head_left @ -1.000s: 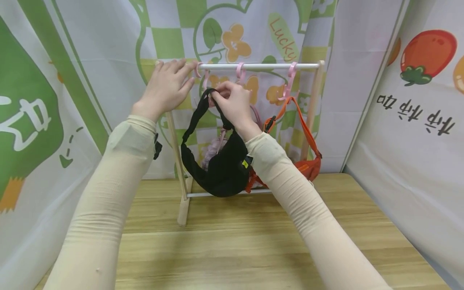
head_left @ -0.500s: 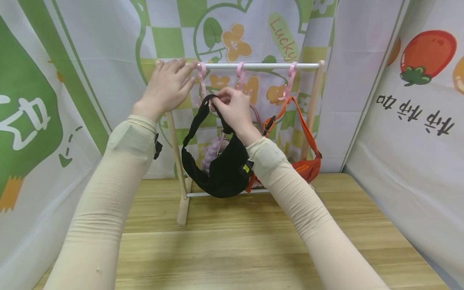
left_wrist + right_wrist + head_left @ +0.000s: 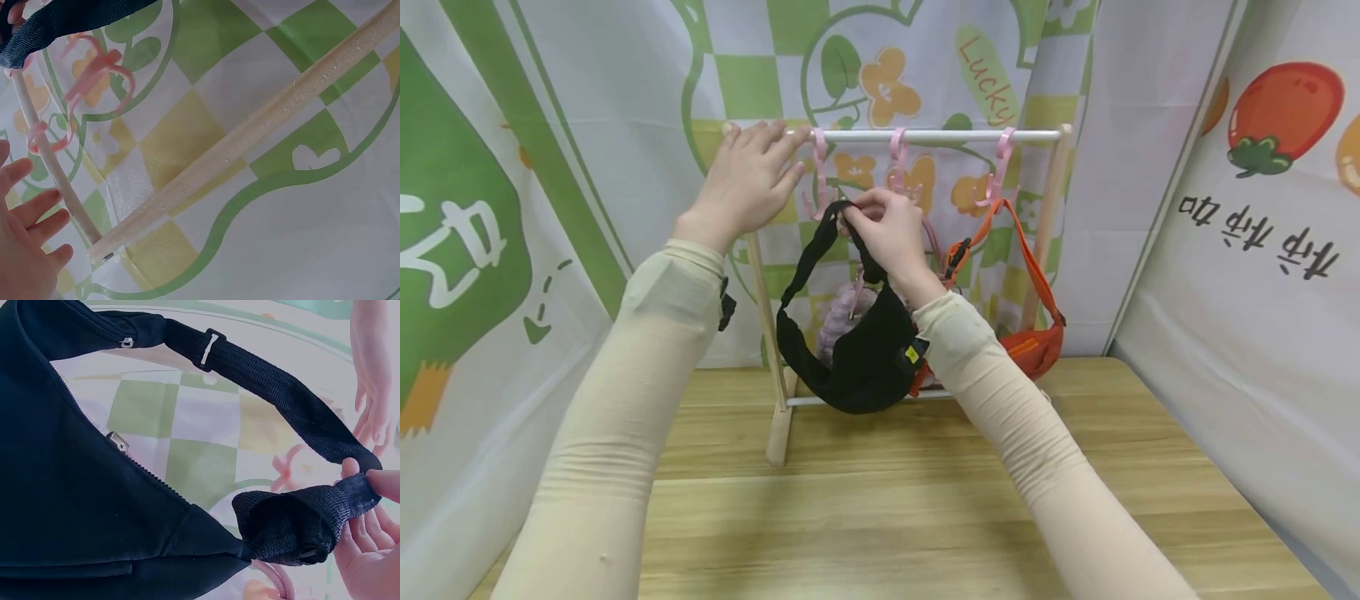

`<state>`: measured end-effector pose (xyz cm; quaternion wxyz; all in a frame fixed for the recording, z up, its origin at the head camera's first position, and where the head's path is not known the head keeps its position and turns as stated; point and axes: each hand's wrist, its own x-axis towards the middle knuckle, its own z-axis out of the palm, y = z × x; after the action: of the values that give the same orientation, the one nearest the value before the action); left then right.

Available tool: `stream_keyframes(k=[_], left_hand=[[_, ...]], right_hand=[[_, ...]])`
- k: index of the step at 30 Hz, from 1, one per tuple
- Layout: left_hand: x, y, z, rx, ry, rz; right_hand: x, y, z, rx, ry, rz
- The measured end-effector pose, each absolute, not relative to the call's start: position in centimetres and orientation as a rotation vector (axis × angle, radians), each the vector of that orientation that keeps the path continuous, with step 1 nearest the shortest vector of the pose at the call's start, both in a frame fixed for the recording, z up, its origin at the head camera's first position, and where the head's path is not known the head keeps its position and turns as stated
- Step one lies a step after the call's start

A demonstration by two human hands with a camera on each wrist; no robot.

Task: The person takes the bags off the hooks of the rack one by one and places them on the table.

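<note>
My right hand (image 3: 887, 233) pinches the strap (image 3: 269, 381) of a black sling bag (image 3: 857, 371) between thumb and fingers. The bag hangs below that hand in front of the rack, its zipper and pulls facing the right wrist camera. Just left of the pinched strap, a pink hook (image 3: 818, 171) hangs from the rack's white rod (image 3: 951, 136). With fingers extended, my left hand (image 3: 745, 175) rests at the rod's left end, over the corner of the rack. The left wrist view shows its spread fingers (image 3: 40, 209) beside the rod.
Two more pink hooks hang farther right; an orange bag (image 3: 1033, 354) hangs by its strap from the rightmost hook (image 3: 1000, 167). Behind the black bag is a fluffy lilac bag (image 3: 841, 317). The rack's wooden foot (image 3: 779, 433) stands on the wooden table (image 3: 850, 517).
My right hand and the black strap have come down slightly. The left pink hook, tilted earlier, now hangs nearly straight beside the strap. My left hand has stayed in place.
</note>
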<state>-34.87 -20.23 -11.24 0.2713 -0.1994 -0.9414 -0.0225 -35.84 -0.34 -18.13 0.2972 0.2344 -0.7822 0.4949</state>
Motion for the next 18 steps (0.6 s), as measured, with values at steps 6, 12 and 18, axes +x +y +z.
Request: stream_keyframes(k=[6, 12, 18], left_hand=[[-34.6, -20.2, -11.4, -0.553, -2.512, -0.065], [-34.3, -20.4, -11.7, -0.559, -2.489, -0.073], [-34.0, -20.7, -12.5, -0.571, -2.438, -0.089]], right_hand=[[-35.5, -0.3, -18.4, 0.608, -2.083, 1.312], [-35.2, -0.4, -18.5, 0.62, -2.068, 1.321], [-34.9, -0.5, -18.7, 0.665, -2.024, 1.396]])
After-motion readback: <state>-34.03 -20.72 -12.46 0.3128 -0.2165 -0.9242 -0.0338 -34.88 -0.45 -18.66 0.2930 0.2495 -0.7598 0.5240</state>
